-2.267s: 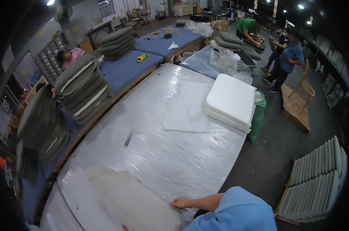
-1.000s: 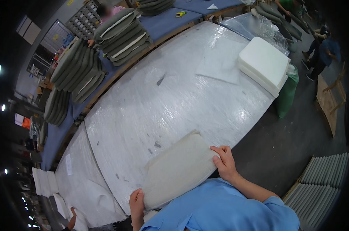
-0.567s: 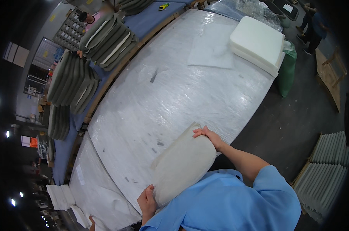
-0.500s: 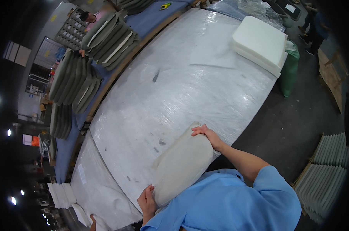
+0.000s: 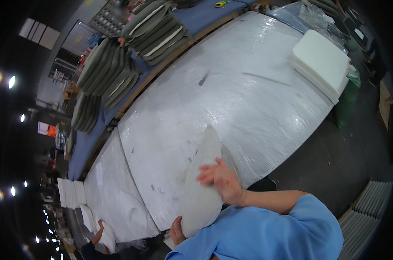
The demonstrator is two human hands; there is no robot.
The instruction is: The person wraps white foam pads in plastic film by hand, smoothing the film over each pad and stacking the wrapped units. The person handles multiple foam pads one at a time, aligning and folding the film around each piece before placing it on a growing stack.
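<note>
A light grey-beige fabric-covered cushion (image 5: 201, 190) stands tilted on its side at the near edge of the plastic-covered table (image 5: 170, 117), against my front. My left hand (image 5: 177, 233) is closed on its lower left edge, with fingertips showing and the thumb side partly hidden. Over the cushion's upper face lies my right hand (image 5: 222, 180), fingers spread and somewhat blurred. Whether its palm touches the fabric I cannot tell.
White foam pads (image 5: 320, 60) are stacked at the table's far right corner, beside a green sack (image 5: 348, 102). Dark grey cushions (image 5: 155, 32) pile on a blue bench (image 5: 205, 19). Lower left, a co-worker's hand (image 5: 101, 225) holds a white pad (image 5: 106, 237). Grey cushions (image 5: 365, 216) are stacked lower right.
The cushion has turned from lying nearly flat to a steeper tilt. My right hand has left its far end and moved nearer over its face. My left hand stays at the near end.
</note>
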